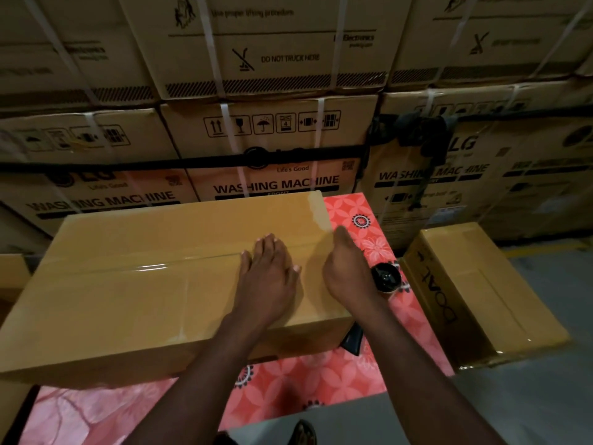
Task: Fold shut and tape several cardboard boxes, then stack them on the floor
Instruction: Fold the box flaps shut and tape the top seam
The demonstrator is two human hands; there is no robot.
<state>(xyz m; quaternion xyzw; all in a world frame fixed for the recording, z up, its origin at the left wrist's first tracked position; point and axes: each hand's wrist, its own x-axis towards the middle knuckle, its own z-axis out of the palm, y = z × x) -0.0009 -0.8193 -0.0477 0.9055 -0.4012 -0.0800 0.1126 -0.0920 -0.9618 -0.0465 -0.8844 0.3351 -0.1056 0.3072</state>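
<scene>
Several printed washing-machine cartons (276, 184) wall the far side. On the red floral tablecloth (288, 380), toward its far left corner, lies the long plain brown cardboard box (128, 300), flaps shut, glossy tape along the seam. It is probably light, stiff and slick where taped, so lift under both ends. Its seam bears the left hand (266, 271), pressed flat, fingers spread. The right hand (346, 274) sits at the right end with its fingers hidden, so I cannot tell its grip.

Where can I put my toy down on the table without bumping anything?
The pink tablecloth is bare in front, between the big box and the table's near edge, and at the far right corner behind the tape roll. It is crowded along the box's right side, by the right hand and that roll.
</scene>
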